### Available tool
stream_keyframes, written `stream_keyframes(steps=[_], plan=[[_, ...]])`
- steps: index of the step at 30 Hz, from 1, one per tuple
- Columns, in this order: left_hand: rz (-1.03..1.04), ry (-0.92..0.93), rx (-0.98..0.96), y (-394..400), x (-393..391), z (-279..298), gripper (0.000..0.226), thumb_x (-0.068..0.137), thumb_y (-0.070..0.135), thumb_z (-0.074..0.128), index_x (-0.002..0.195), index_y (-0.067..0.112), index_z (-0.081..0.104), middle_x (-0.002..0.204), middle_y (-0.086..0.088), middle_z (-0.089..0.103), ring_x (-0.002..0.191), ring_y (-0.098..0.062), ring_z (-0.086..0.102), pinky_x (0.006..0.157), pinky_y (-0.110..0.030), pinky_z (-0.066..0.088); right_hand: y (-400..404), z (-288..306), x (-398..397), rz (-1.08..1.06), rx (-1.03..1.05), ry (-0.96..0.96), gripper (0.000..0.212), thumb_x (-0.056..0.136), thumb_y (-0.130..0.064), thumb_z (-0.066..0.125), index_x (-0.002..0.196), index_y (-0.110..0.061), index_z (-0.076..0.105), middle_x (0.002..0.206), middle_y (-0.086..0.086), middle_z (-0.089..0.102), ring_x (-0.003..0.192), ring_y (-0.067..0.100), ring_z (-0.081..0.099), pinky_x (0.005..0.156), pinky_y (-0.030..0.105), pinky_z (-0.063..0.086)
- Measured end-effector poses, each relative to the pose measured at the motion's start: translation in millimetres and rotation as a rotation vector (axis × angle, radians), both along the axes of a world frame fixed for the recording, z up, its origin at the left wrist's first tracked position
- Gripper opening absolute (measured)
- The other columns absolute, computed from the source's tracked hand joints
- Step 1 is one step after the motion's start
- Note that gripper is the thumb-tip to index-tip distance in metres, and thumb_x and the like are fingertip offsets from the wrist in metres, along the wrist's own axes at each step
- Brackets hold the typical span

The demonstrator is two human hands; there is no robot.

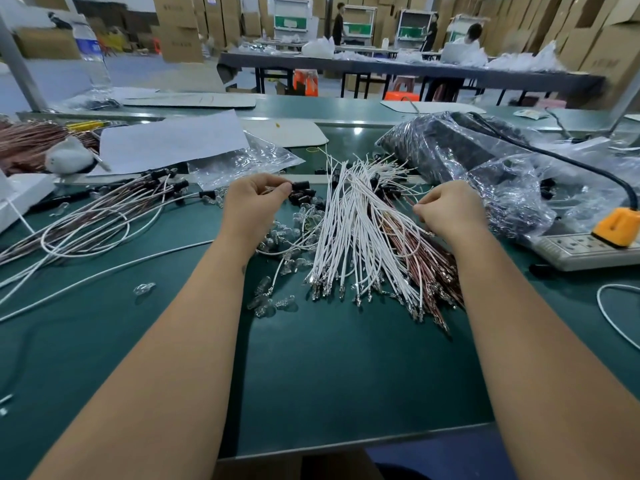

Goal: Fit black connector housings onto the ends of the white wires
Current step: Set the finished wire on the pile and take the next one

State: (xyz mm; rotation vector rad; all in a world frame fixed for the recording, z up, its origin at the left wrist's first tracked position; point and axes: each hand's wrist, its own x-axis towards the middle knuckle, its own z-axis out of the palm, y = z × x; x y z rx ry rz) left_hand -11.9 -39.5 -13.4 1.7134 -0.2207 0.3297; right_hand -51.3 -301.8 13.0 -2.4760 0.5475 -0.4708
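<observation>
The left hand (254, 199), just left of the frame's middle, had its fingers curled and pinched a black connector housing (300, 186) at the fingertips, with what looked like a thin wire end running into the pinch, though that part was too small to be sure of. The right hand (446, 206), right of centre, was curled too, its fingertips closed on a strand at the right edge of the fanned white wires (349, 233); which strand could not be told. The bundle lay between the two hands on the green mat (346, 368), terminals pointing toward the lower frame, with reddish-brown wires (426, 268) under its right side and clear bulbs (277, 299) scattered at its left. The step in hand seemed to be pairing one housing with one wire end. The next move would probably call for drawing a single strand free of the fan, lining its metal terminal up with the housing's opening, and pushing straight in. Open room lay in the lower middle of the frame, where the mat was bare down to its near edge. To the right the plastic bags (485, 161) and the power strip (581, 247) crowded in, and finished leads (104, 216) filled the left.
</observation>
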Motion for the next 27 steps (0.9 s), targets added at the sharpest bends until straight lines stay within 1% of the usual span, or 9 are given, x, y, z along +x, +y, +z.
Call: stream_keyframes(steps=[3, 5, 7, 10, 13, 17, 21, 24, 27], plan=[[0.043, -0.006, 0.025, 2, 2, -1, 0.006, 0.09, 0.014, 0.065, 0.089, 0.015, 0.071, 0.048, 0.016, 0.051, 0.036, -0.001, 0.034, 0.039, -0.013, 0.029, 0, 13, -4, 0.002, -0.087, -0.008, 0.007, 0.087, -0.014, 0.069, 0.086, -0.015, 0.076, 0.087, 0.01, 0.072, 0.079, 0.026, 0.067, 0.075, 0.037, 0.056], [0.059, -0.012, 0.034, 2, 2, -1, 0.006, 0.09, 0.016, 0.066, 0.088, 0.019, 0.07, 0.054, 0.01, 0.053, 0.041, -0.003, 0.036, 0.043, -0.017, 0.031, 2, 25, -5, -0.045, -0.25, 0.004, 0.012, 0.087, -0.009, 0.065, 0.087, -0.015, 0.076, 0.086, 0.009, 0.07, 0.076, 0.026, 0.062, 0.068, 0.031, 0.049], [0.055, -0.011, 0.021, 1, 2, 0, 0.004, 0.088, 0.017, 0.068, 0.09, 0.02, 0.071, 0.057, 0.006, 0.051, 0.046, -0.008, 0.035, 0.045, -0.02, 0.03, 7, 40, -6, -0.093, -0.363, -0.009, 0.013, 0.084, -0.004, 0.061, 0.085, -0.01, 0.072, 0.074, 0.008, 0.063, 0.066, 0.026, 0.052, 0.062, 0.03, 0.042], [0.045, -0.002, -0.01, 0, 2, 1, 0.006, 0.088, 0.016, 0.069, 0.092, 0.018, 0.072, 0.054, 0.007, 0.048, 0.045, -0.008, 0.031, 0.043, -0.019, 0.028, 23, 58, -3, -0.135, -0.443, -0.076, 0.015, 0.082, 0.003, 0.056, 0.07, -0.005, 0.055, 0.061, 0.005, 0.045, 0.056, 0.022, 0.044, 0.054, 0.028, 0.031], [0.039, -0.003, -0.012, 1, 2, 1, 0.006, 0.088, 0.016, 0.068, 0.093, 0.018, 0.072, 0.044, 0.016, 0.047, 0.042, -0.008, 0.029, 0.041, -0.018, 0.026, 52, 65, 10, -0.017, -0.351, -0.284, 0.009, 0.088, 0.003, 0.053, 0.085, -0.005, 0.056, 0.072, 0.005, 0.05, 0.068, 0.023, 0.051, 0.058, 0.032, 0.036], [0.05, 0.007, -0.029, 4, 2, 0, 0.01, 0.088, 0.017, 0.068, 0.084, 0.025, 0.071, 0.046, 0.016, 0.05, 0.052, -0.016, 0.036, 0.044, -0.019, 0.03, 107, 34, 24, 0.273, -0.069, -0.41, 0.028, 0.088, 0.009, 0.046, 0.105, -0.006, 0.063, 0.097, 0.007, 0.065, 0.091, 0.02, 0.06, 0.078, 0.03, 0.049], [0.09, 0.009, 0.0, 6, 6, -1, 0.018, 0.087, 0.016, 0.069, 0.075, 0.03, 0.068, 0.053, 0.01, 0.054, 0.051, -0.013, 0.042, 0.044, -0.018, 0.034, 126, -17, 27, 0.37, -0.031, -0.326, 0.028, 0.091, 0.003, 0.045, 0.105, -0.01, 0.066, 0.094, 0.006, 0.067, 0.081, 0.019, 0.06, 0.064, 0.026, 0.043], [0.094, 0.026, -0.016, 9, 10, -1, 0.02, 0.087, 0.015, 0.069, 0.074, 0.03, 0.068, 0.061, 0.003, 0.057, 0.047, -0.004, 0.045, 0.046, -0.015, 0.038, 118, -21, 30, 0.34, -0.026, -0.368, 0.028, 0.089, -0.004, 0.046, 0.099, -0.017, 0.069, 0.088, 0.003, 0.067, 0.079, 0.019, 0.057, 0.058, 0.024, 0.035], [0.101, 0.045, -0.02, 10, 13, -1, 0.018, 0.087, 0.013, 0.069, 0.075, 0.027, 0.068, 0.07, 0.001, 0.064, 0.063, -0.011, 0.057, 0.06, -0.02, 0.048, 117, -19, 30, 0.338, -0.022, -0.383, 0.02, 0.088, -0.013, 0.053, 0.094, -0.021, 0.071, 0.087, 0.001, 0.066, 0.087, 0.021, 0.057, 0.068, 0.03, 0.047]])
